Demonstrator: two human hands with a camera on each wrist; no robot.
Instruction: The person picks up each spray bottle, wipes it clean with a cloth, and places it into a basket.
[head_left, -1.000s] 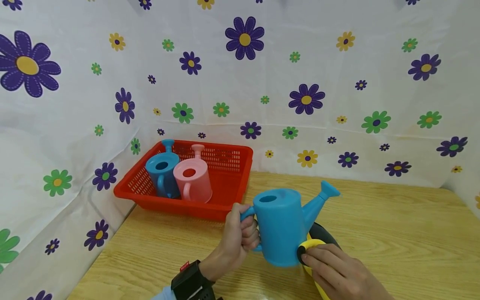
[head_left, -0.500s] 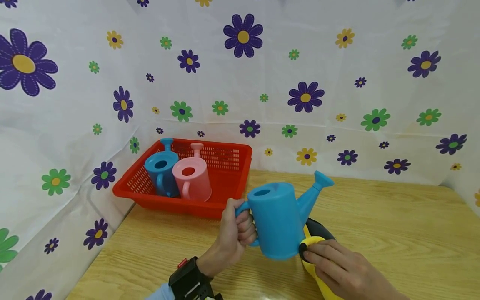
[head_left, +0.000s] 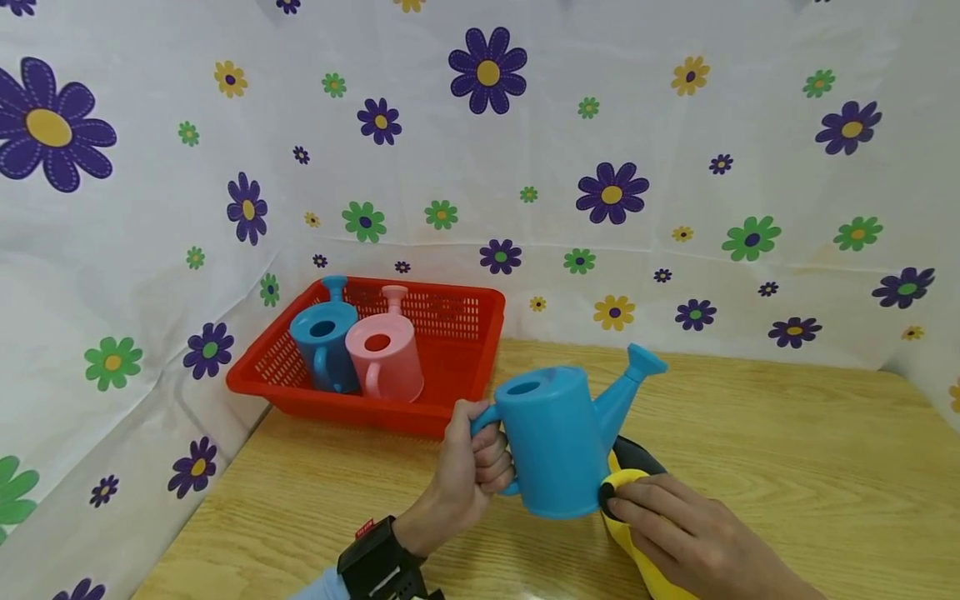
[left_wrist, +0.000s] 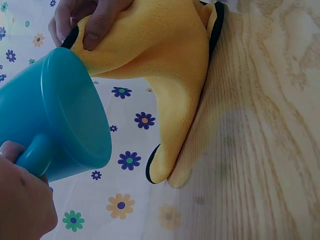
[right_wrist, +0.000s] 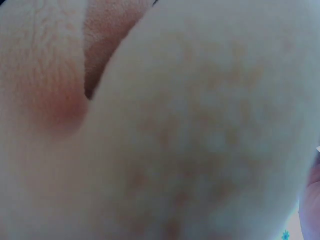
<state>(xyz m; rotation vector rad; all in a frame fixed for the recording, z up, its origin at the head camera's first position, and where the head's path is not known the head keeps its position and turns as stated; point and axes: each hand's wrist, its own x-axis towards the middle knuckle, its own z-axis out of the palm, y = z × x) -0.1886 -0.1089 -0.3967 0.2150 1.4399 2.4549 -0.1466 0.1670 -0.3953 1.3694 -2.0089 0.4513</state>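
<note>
My left hand [head_left: 468, 471] grips the handle of a light blue watering can [head_left: 551, 442], fingers curled round it. The can is lifted off the table and tilts slightly, its spout pointing up to the right. My right hand [head_left: 697, 533] pinches a yellow cleaning cloth [head_left: 645, 562] with a dark edge against the can's lower right side. In the left wrist view the cloth [left_wrist: 175, 75] hangs down in folds to the wooden surface beside the can's base [left_wrist: 80, 110]. Blurred skin of my right hand [right_wrist: 190, 140] fills most of the right wrist view.
A red plastic basket [head_left: 461, 367] stands at the back left of the wooden table [head_left: 787, 467]. Inside its left half are a darker blue watering can [head_left: 322, 346] and a pink one [head_left: 390, 362], both upright. A flower-printed white sheet [head_left: 450, 158] backs the table.
Over the first half second both the watering can and my left hand shifted slightly left and up, and the can tilted a little. Since then they have barely moved; the cloth stays at its lower side.
</note>
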